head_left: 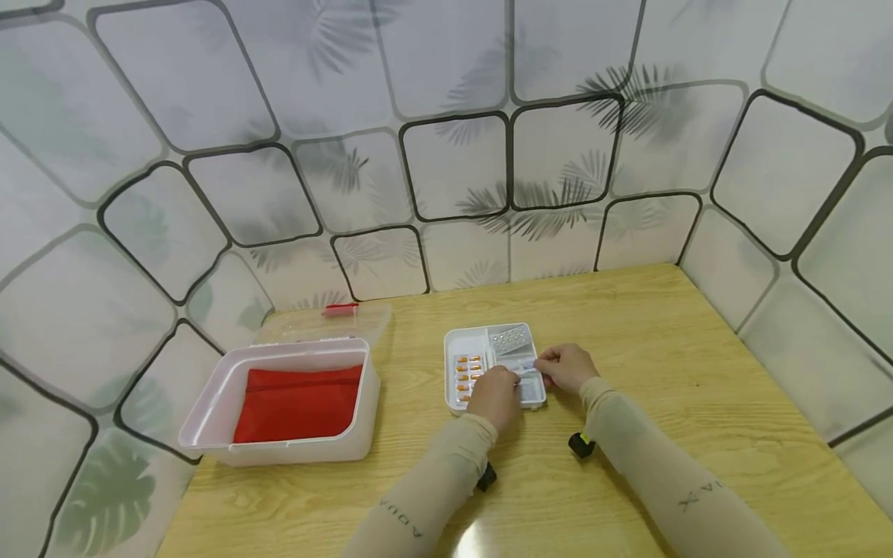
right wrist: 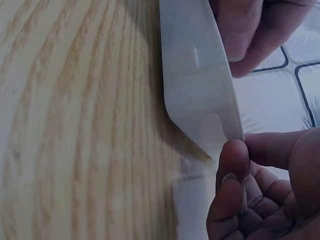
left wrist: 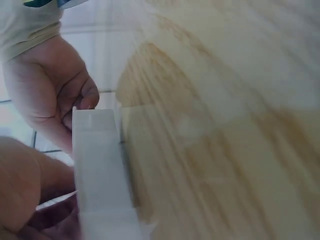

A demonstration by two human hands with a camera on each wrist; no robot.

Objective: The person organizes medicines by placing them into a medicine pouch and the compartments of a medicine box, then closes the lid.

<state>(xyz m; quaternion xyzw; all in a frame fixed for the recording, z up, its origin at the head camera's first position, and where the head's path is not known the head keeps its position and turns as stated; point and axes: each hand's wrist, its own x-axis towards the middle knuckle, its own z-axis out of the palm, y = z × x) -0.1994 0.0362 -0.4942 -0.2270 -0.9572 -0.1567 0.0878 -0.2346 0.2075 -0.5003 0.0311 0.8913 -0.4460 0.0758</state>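
On the table, a white compartment box [head_left: 474, 339] lies between and beyond the hands. Orange-and-white capsules in a blister pack [head_left: 463, 378] fill its left compartment, and a silver blister pack of small tablets [head_left: 510, 339] lies at its back right. Over the right compartments, a small white packet with blue print [head_left: 525, 366] stretches between both hands. The right hand [head_left: 568, 366] pinches its right end at the box rim. The left hand [head_left: 495, 394] reaches over the box's front, fingertips curled at the packet's near edge. In both wrist views the box wall [right wrist: 195, 65] partly hides the fingers.
To the left stands a translucent white bin [head_left: 300, 452] holding a red zippered pouch [head_left: 300, 403]. Its clear lid [head_left: 293, 329] with a red latch [head_left: 340, 309] lies behind it. Patterned curtain walls [head_left: 460, 170] border the wooden table [head_left: 649, 333].
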